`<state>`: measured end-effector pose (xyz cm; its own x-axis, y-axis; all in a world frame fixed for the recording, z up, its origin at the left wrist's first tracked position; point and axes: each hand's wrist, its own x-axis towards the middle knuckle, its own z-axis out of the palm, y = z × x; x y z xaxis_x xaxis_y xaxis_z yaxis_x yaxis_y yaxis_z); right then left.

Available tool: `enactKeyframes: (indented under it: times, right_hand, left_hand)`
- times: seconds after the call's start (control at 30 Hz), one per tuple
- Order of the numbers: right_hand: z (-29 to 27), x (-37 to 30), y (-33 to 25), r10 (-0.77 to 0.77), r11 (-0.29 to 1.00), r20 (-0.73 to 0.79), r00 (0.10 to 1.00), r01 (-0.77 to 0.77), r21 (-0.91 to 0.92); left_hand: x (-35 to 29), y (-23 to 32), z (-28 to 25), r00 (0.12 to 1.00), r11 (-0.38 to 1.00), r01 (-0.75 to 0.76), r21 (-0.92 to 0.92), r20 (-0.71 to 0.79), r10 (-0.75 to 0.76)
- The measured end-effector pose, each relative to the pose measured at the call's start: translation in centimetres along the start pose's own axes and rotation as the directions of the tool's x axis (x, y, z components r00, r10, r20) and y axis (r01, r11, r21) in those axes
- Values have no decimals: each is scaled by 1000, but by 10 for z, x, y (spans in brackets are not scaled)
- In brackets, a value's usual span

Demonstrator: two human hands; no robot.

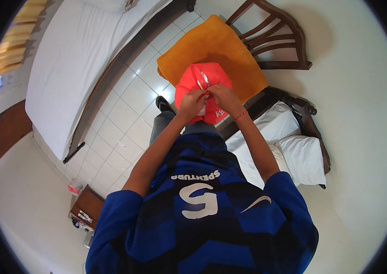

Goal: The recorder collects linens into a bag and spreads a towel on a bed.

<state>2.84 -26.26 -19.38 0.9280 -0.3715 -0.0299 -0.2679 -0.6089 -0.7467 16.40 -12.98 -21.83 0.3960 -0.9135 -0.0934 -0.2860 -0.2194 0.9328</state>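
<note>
A full, rounded red bag (212,72) with white markings sits at the near edge of a chair's orange seat (216,39). Both of my hands meet over the top of it. My left hand (194,102) pinches the gathered red material from the left. From the right, my right hand (223,97) pinches the same gathered part, its fingertips close against those of the left. A red band circles my right wrist. What the bag contains is hidden.
The chair's dark wooden backrest (275,43) rises beyond the seat. To the left stands a bed with a white sheet (72,68), and white pillows (300,157) lie on another bed at right. A small brown cabinet (86,208) stands lower left on the tiled floor (111,128).
</note>
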Motion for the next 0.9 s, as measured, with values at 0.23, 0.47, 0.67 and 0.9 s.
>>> enactKeyframes:
  times: [0.23, 0.47, 0.67, 0.9]
  right_hand:
    - [-2, -2, -5, 279, 937, -51, 959, -260, 233]
    - [5, -19, -23, 118, 992, -374, 920, -92, 88]
    - [11, -31, -12, 95, 990, -238, 967, -117, -83]
    - [2, -47, -5, 155, 976, -193, 969, -180, -120]
  left_hand:
    - [19, -22, 4, 935, 942, 262, -209, 297, -195]
    - [20, -7, -8, 784, 673, 606, -425, 464, -413]
    - [21, 8, -8, 888, 849, 422, -318, 333, -318]
    - [5, -4, -24, 974, 984, 131, 121, 168, -151]
